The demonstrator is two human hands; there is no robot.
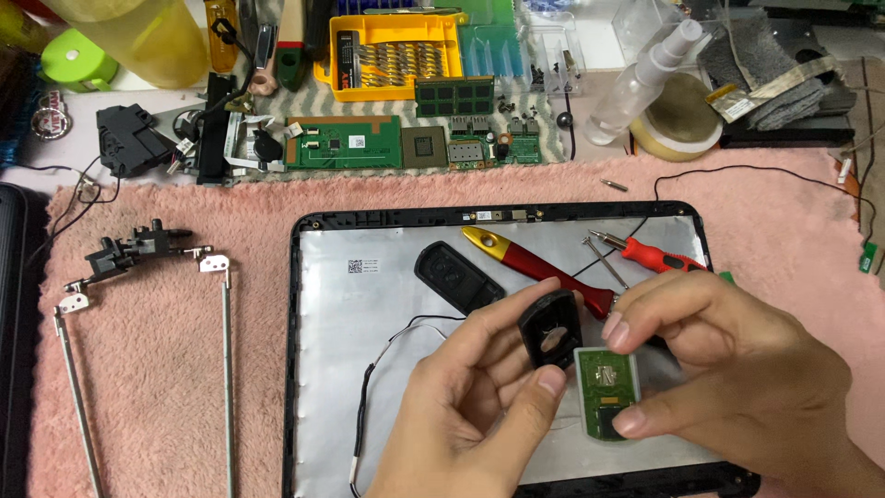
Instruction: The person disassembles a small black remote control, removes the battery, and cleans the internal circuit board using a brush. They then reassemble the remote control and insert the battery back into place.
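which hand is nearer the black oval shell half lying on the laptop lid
Left. The left hand sits just below-right of the black oval shell half; the right hand is farther right, holding a small green circuit board.

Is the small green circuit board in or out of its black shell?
Out. The right hand pinches the bare green circuit board while the left hand holds the black shell half apart.

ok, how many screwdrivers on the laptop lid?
2. A red-and-yellow-handled screwdriver lies diagonally across the laptop lid, its tip end hidden behind the hands. A smaller red-handled screwdriver lies near the lid's upper right. More may be hidden under the hands.
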